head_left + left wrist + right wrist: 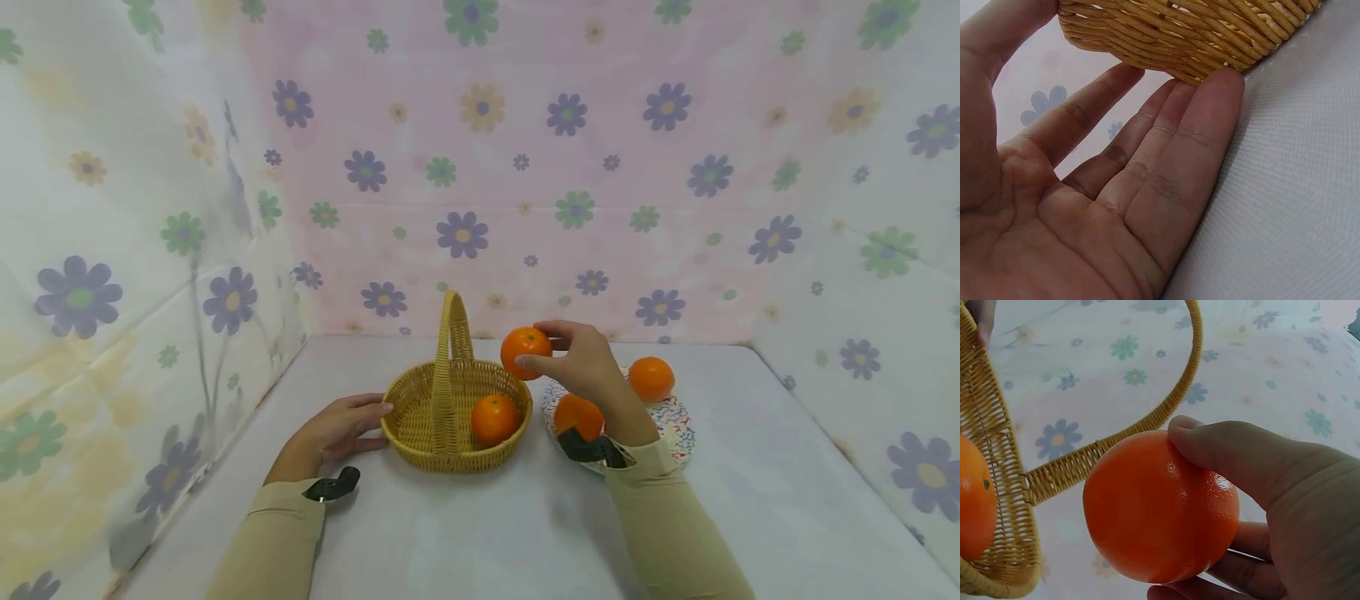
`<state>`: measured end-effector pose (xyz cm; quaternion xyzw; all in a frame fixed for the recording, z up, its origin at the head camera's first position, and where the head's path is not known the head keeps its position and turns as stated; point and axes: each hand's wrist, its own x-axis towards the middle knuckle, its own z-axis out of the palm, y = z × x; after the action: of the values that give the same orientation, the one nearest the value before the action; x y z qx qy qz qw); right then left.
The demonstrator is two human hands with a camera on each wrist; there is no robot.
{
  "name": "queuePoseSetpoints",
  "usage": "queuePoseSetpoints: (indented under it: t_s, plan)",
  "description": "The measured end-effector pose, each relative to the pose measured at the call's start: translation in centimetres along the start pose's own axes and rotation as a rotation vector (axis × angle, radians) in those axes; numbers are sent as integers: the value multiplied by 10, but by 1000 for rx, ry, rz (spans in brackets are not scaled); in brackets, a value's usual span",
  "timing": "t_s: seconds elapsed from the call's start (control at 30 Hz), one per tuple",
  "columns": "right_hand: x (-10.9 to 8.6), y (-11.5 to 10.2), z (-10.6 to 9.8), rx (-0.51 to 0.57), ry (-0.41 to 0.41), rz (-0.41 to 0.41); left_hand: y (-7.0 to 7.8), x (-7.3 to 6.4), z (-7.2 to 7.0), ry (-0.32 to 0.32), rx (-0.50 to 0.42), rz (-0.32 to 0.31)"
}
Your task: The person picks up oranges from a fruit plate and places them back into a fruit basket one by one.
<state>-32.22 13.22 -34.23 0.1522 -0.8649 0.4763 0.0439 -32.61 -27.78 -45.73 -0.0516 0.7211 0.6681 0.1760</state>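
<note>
My right hand [592,358] pinches a glossy round orange fruit [523,346], opened only to its width, near the right rim of the yellow wicker basket [450,462]; whether they touch, I can't tell. My left hand [341,429], fingers nearly straight, touches the basket's left edge. A slack pinch could drop the fruit, or a bump tip the basket.

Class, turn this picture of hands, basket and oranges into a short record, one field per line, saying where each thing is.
Basket: yellow, woven, upright on the table, handle raised
Left hand: fingers touching the basket's left side
Right hand: gripping the held orange near the basket's right rim
In the basket: one basket orange, on the right side
Plate: speckled, right of the basket
On the plate: far orange and near orange, the near one partly hidden
Background: flowered cloth
</note>
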Motion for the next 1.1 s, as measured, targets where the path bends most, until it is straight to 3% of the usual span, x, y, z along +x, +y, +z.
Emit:
queuePoseSetpoints:
  t_s: [0.17,0.4,0.7,1.1]
  plan:
    - [-1,-4,8,20,-1,-51,2,1,0,-1,4,10]
    - [-2,-10,20,36,-5,-62,3,0,1,-10,-1,0]
    - [-1,-13,35,3,-37,-111,1,0,0,-24,-6,1]
    - [-6,-20,60,53,-109,-70,-1,-1,1,-15,-16,1]
